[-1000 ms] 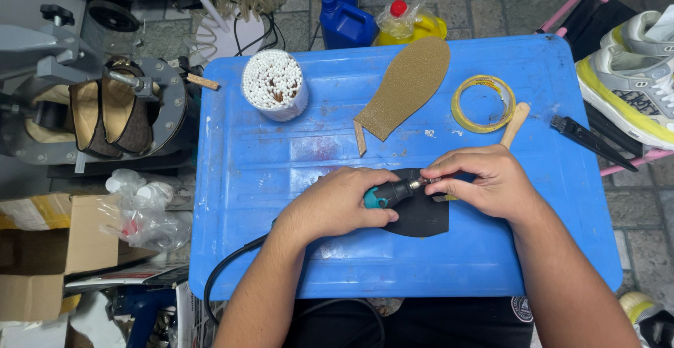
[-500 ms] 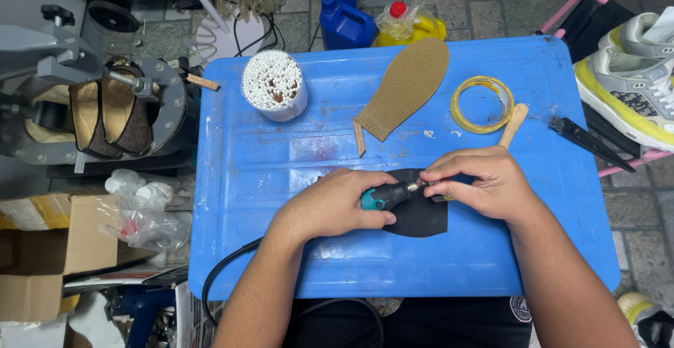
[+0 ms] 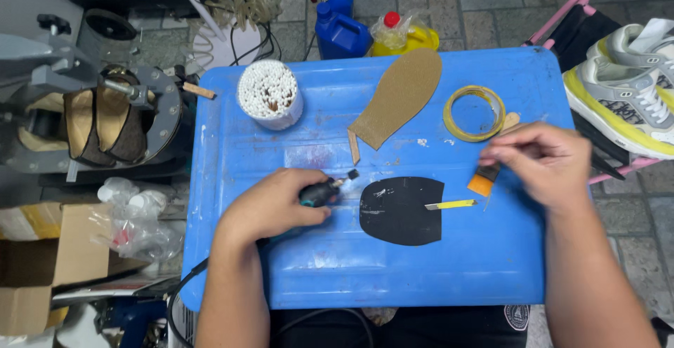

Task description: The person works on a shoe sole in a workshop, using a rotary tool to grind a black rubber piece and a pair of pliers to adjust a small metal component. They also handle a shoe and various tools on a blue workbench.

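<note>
My left hand (image 3: 270, 207) grips a teal and black rotary tool (image 3: 319, 193), its tip pointing right, just left of a black sole-shaped piece (image 3: 393, 214) lying flat on the blue table (image 3: 337, 271). A thin yellow strip (image 3: 451, 205) rests on the right part of the black piece. My right hand (image 3: 547, 162) hovers blurred over the table's right side with its fingers pinched together above a brush with an orange ferrule (image 3: 483, 181). Whether the fingers touch the brush is unclear.
On the table's far side stand a white cup of sticks (image 3: 270, 95), a brown insole cut-out (image 3: 401, 95) and a yellow tape ring (image 3: 474, 113). Blue bottles (image 3: 340, 28) sit behind. A grey and yellow sneaker (image 3: 628, 88) is at right, a shoe press (image 3: 98, 120) at left.
My right hand has lifted off the black piece and moved right toward the brush. The left hand drew the rotary tool back to the left, uncovering the black piece.
</note>
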